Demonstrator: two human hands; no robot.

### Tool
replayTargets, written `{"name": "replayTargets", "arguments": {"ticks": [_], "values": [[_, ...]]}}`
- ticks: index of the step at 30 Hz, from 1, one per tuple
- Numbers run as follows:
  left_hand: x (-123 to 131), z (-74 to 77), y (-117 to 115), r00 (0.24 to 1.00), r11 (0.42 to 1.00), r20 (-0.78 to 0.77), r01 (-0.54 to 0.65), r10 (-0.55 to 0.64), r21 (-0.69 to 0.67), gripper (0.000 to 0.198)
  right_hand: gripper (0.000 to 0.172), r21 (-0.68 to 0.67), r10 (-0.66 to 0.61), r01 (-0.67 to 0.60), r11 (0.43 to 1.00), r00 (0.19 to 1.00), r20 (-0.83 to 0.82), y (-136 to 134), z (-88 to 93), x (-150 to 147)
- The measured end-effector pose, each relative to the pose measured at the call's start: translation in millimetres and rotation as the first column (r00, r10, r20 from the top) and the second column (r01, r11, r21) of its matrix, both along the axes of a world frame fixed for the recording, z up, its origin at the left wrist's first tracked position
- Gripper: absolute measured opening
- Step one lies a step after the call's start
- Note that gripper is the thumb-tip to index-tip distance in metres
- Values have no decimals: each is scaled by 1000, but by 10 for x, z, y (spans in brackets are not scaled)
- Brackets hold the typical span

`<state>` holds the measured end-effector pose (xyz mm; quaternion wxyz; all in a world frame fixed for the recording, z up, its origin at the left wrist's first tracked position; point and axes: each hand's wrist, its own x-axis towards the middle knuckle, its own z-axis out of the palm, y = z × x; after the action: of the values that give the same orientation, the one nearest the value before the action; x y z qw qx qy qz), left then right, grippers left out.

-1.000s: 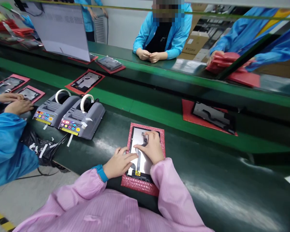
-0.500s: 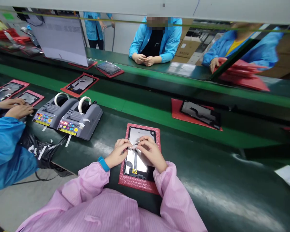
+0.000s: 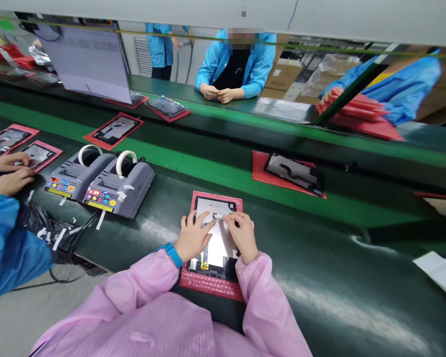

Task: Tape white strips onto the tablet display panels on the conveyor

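Note:
A silvery tablet back panel (image 3: pixel 220 245) lies on a red bubble-wrap mat (image 3: pixel 208 287) on the dark bench in front of me. A short white tape strip (image 3: pixel 218 216) lies across the panel's upper part. My left hand (image 3: pixel 194 237) rests on the panel with its fingers stretched out, the index tip beside the strip's left end. My right hand (image 3: pixel 242 234) is curled, its fingertips pressed together on the strip's right end. Both arms are in pink sleeves.
Two grey tape dispensers (image 3: pixel 115 187) stand at the left, cut strips hanging at their fronts. A co-worker's blue sleeve (image 3: pixel 7 243) and hands work further left. Another panel on a red mat (image 3: pixel 292 171) lies on the green belt. A person in blue (image 3: pixel 234 69) sits opposite. White paper (image 3: pixel 438 271) lies at the right.
The tape strip held up between both hands half a second ago now lies on the panel's upper part. My left hand has opened flat. The view shifted slightly.

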<state>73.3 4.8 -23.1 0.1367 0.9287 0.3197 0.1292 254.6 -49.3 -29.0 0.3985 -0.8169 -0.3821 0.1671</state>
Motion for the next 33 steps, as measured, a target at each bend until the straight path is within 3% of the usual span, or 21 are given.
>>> {"name": "replayTargets", "arguments": {"ticks": [7,21,33], "values": [[13,6,9,999,998,-34,8,-6,65,43,34,-54,-41,45,998,997,70,49,-29,-209],[5,3,22,999,999,6,39,-39,-8,46,34,-14,-46,49,999,981,186,17,-77,-250],[6,4,18,998,998,6,56,-56,3,48,31,-99,-19,39,994,980,200,28,-34,-259]]}}
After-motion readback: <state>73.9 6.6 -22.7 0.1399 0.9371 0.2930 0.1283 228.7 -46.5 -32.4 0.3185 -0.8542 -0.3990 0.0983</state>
